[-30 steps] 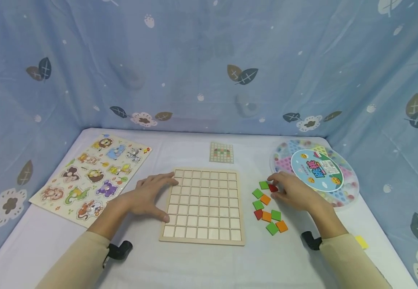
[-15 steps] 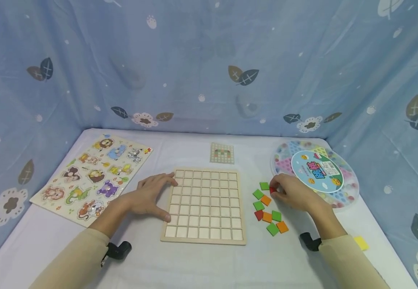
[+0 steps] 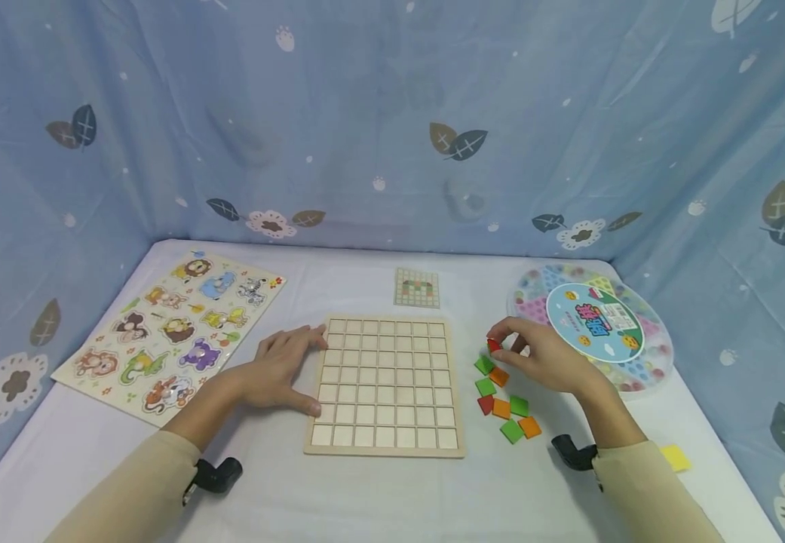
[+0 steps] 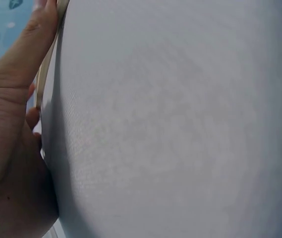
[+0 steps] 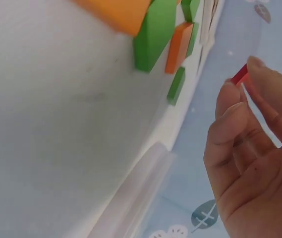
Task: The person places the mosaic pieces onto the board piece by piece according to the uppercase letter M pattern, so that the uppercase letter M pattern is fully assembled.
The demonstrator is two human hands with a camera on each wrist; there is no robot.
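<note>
A wooden grid board (image 3: 385, 388) of square cells lies flat in the middle of the table. My left hand (image 3: 273, 377) rests at its left edge, thumb and fingers spread and touching the frame. In the left wrist view the thumb (image 4: 27, 49) lies along the board's edge. My right hand (image 3: 548, 358) pinches a red tile (image 5: 240, 74) between thumb and fingertips, lifted above the table. Below it lie loose tiles: green (image 3: 485, 387), orange (image 3: 498, 376) and another red tile (image 3: 486, 405). The green tile at the far end of the group is hidden by the hand.
A small pattern card (image 3: 416, 288) lies beyond the board. An animal puzzle board (image 3: 178, 332) is at the left. A round clear case of beads (image 3: 657, 332) stands behind the right hand. A yellow piece (image 3: 676, 458) lies beside the right sleeve.
My right hand has picked up the red tile from the table and moved slightly left with it. The left hand stays at the board's edge.
</note>
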